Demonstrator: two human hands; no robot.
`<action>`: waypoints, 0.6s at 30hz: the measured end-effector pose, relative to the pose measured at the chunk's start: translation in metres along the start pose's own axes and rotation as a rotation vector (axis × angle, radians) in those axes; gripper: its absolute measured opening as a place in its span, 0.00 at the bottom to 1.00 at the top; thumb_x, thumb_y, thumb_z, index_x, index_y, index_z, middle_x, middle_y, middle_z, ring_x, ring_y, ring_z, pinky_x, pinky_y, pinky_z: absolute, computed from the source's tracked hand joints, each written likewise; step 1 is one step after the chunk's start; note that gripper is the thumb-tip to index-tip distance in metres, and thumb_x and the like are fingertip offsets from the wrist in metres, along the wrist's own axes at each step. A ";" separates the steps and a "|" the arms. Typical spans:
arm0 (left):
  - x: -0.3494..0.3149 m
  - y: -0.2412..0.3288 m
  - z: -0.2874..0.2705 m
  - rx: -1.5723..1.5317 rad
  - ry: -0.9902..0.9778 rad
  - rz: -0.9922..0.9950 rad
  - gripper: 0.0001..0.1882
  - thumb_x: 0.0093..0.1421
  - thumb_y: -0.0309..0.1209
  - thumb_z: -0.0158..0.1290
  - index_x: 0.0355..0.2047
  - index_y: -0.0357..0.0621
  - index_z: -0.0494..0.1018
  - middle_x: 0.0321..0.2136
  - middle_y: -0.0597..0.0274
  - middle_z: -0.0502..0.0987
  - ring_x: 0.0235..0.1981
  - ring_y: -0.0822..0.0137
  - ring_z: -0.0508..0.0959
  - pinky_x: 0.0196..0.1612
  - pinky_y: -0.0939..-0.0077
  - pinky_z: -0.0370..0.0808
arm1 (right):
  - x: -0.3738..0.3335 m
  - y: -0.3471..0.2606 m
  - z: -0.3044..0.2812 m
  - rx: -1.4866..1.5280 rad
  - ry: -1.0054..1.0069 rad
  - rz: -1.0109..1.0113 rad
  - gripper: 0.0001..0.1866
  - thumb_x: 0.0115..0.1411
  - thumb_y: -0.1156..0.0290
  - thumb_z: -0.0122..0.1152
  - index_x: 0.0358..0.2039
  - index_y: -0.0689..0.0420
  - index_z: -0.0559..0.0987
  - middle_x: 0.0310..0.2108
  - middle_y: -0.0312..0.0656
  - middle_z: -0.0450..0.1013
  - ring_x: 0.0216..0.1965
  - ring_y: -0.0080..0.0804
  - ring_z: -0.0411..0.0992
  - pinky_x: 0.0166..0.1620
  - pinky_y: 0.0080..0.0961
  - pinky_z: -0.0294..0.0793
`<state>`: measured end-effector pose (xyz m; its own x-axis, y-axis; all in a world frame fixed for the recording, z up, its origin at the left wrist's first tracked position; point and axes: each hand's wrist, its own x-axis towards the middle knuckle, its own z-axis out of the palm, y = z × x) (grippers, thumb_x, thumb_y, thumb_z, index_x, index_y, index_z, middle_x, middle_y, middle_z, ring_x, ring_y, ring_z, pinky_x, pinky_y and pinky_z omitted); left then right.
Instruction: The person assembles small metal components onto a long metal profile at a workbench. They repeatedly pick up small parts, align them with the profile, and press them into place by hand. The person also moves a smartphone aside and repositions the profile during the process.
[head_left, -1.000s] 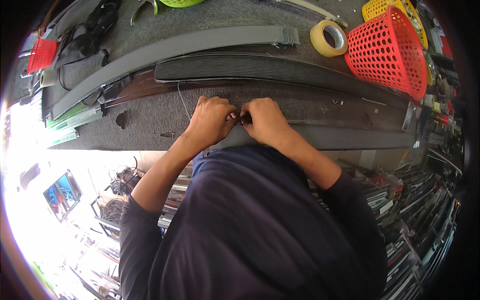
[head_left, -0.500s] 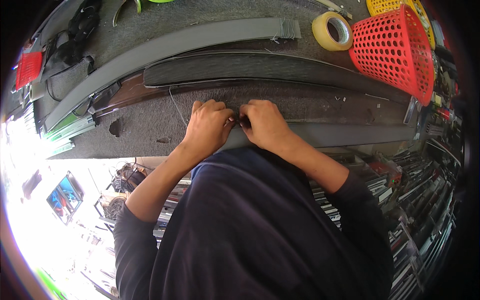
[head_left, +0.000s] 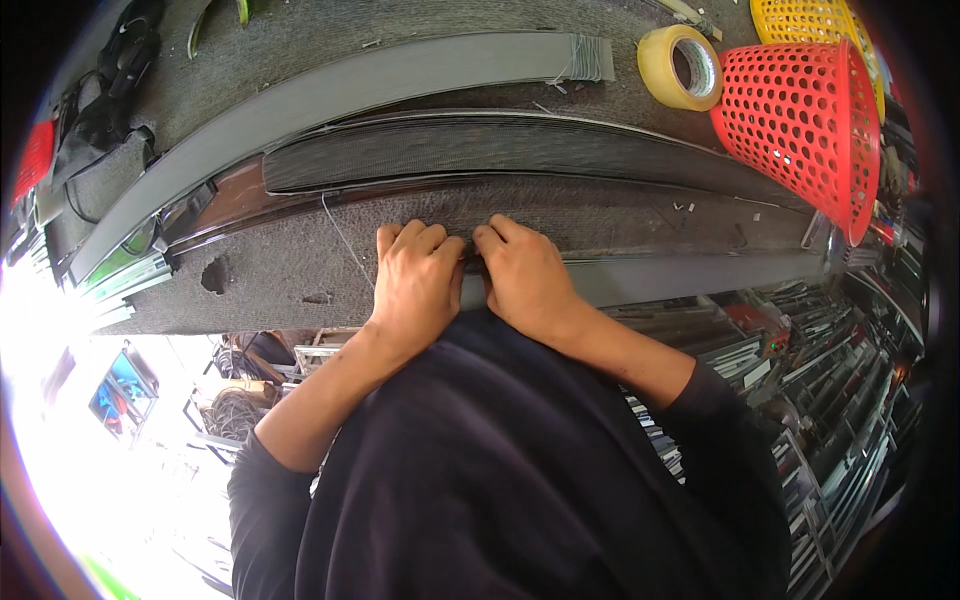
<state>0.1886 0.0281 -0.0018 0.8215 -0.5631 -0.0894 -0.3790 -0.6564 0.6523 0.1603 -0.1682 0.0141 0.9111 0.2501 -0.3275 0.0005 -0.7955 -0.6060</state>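
Observation:
My left hand and my right hand are close together at the near edge of the carpeted bench. Both have curled fingers, thumbs turned inward, pinching at a small dark spot between them. What the fingertips hold is hidden. A flat grey strip runs along the bench edge, its left end showing under and between the hands. Beyond them lies a long dark bundle with fine ridges along it. A thin pale cord trails over the carpet left of my left hand.
Farther back lies a long grey strip with cord wound round its right end. A yellow tape roll, a tipped red perforated basket and a yellow basket stand at the right. Metal lengths fill the space below the bench.
The view has shifted, so the bench things sit slightly lower in the picture. My hands stay close together, fingers still curled, with only a small change in their pose.

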 end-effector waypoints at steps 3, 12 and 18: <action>0.002 0.002 -0.001 0.003 -0.034 -0.038 0.11 0.55 0.20 0.71 0.36 0.46 0.82 0.33 0.60 0.80 0.41 0.52 0.81 0.52 0.52 0.71 | 0.006 -0.001 -0.003 -0.016 -0.066 0.047 0.18 0.51 0.84 0.74 0.45 0.68 0.84 0.45 0.55 0.82 0.45 0.62 0.84 0.50 0.54 0.88; 0.029 0.005 -0.007 0.076 -0.296 -0.265 0.12 0.57 0.20 0.68 0.39 0.45 0.79 0.31 0.54 0.87 0.38 0.45 0.88 0.51 0.46 0.75 | 0.034 -0.008 -0.016 -0.087 -0.202 0.213 0.11 0.54 0.84 0.75 0.40 0.65 0.87 0.39 0.57 0.87 0.45 0.62 0.88 0.50 0.54 0.90; 0.053 0.007 -0.014 0.131 -0.356 -0.348 0.13 0.56 0.21 0.69 0.40 0.47 0.80 0.29 0.49 0.87 0.37 0.40 0.89 0.53 0.41 0.78 | 0.042 -0.007 -0.024 -0.174 -0.198 0.223 0.12 0.57 0.75 0.85 0.34 0.59 0.84 0.34 0.52 0.87 0.44 0.60 0.88 0.48 0.55 0.88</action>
<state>0.2356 0.0008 0.0089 0.7211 -0.4211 -0.5502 -0.1775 -0.8799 0.4408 0.2080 -0.1655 0.0221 0.7989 0.1486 -0.5828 -0.1035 -0.9206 -0.3766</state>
